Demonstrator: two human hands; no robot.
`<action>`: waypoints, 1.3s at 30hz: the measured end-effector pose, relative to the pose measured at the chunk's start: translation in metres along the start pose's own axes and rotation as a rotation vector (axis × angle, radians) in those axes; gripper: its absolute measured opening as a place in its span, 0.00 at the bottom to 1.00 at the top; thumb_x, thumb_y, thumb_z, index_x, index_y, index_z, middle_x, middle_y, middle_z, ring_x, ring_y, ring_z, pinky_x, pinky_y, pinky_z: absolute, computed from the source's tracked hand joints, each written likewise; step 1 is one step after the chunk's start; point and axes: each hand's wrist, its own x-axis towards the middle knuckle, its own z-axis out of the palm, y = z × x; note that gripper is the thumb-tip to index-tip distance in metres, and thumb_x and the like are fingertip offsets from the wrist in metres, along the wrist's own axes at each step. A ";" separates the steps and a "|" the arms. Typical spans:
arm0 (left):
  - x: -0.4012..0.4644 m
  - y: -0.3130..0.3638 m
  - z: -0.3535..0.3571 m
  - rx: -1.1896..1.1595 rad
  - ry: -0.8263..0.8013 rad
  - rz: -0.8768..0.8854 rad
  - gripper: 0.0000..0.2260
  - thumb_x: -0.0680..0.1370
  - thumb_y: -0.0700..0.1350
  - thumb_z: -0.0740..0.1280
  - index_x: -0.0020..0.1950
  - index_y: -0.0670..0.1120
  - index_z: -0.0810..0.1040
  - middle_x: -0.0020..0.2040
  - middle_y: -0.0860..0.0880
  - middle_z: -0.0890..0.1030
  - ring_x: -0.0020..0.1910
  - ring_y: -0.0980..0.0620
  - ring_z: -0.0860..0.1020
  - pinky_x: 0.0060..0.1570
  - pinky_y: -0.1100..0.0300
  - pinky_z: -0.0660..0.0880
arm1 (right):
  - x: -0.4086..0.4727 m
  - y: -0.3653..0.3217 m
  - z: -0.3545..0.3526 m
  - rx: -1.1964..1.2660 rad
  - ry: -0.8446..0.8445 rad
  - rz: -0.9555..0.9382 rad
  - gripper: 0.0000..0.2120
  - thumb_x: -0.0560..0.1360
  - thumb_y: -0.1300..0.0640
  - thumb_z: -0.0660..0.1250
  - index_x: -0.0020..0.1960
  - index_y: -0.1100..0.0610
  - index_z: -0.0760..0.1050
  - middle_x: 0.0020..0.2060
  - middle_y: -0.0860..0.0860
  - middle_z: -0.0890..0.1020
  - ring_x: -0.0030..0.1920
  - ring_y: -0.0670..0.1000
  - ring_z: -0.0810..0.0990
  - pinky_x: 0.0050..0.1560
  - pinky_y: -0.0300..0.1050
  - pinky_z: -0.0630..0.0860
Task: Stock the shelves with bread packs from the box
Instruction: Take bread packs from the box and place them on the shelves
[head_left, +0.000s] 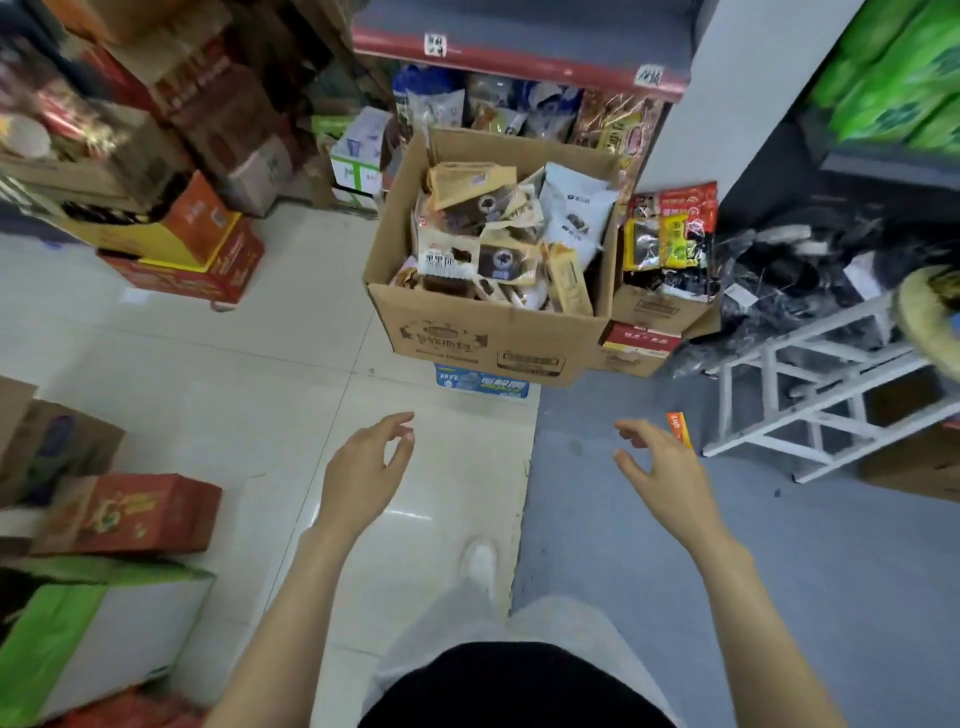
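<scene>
Shop floor tiles are lying under a printed, unreadable cardboard box (488, 332) brimming with bread packs (498, 234). I'm holding my left hand (363, 467) and right hand (660, 467) apart, fingers loosely spread, empty.

- The box (485, 332) is matt brown corrugated cardboard, printed on its front.
- The bread packs (498, 228) inside are glossy plastic film, some kraft-paper coloured, some white.
- The floor tiles (249, 384) are pale, smooth and shiny, reflecting light; beside them the grey floor (623, 519) looks matt.
- The step ladder (810, 384) is white-painted metal.
- The red cartons (135, 512) are printed cardboard with a slight sheen.
- The shelf edge (519, 60) is smooth red.
</scene>
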 end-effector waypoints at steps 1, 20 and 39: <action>0.025 0.006 -0.003 -0.003 0.004 0.004 0.14 0.81 0.50 0.59 0.65 0.53 0.74 0.54 0.56 0.81 0.53 0.53 0.77 0.47 0.61 0.68 | 0.022 -0.005 -0.004 0.003 0.020 -0.003 0.14 0.76 0.56 0.66 0.62 0.54 0.74 0.54 0.50 0.79 0.56 0.51 0.76 0.50 0.46 0.72; 0.371 0.063 0.002 0.031 0.046 0.080 0.13 0.78 0.43 0.64 0.63 0.49 0.76 0.57 0.50 0.80 0.55 0.49 0.77 0.47 0.61 0.70 | 0.376 -0.042 0.019 -0.042 -0.096 -0.038 0.21 0.75 0.56 0.66 0.67 0.55 0.69 0.64 0.55 0.74 0.60 0.60 0.73 0.55 0.51 0.72; 0.606 0.053 0.065 0.513 -0.543 0.246 0.44 0.72 0.51 0.73 0.78 0.51 0.48 0.76 0.41 0.55 0.75 0.41 0.51 0.72 0.46 0.48 | 0.435 -0.017 0.098 -0.284 -0.166 0.620 0.45 0.67 0.43 0.73 0.75 0.50 0.50 0.55 0.54 0.76 0.53 0.57 0.78 0.52 0.52 0.74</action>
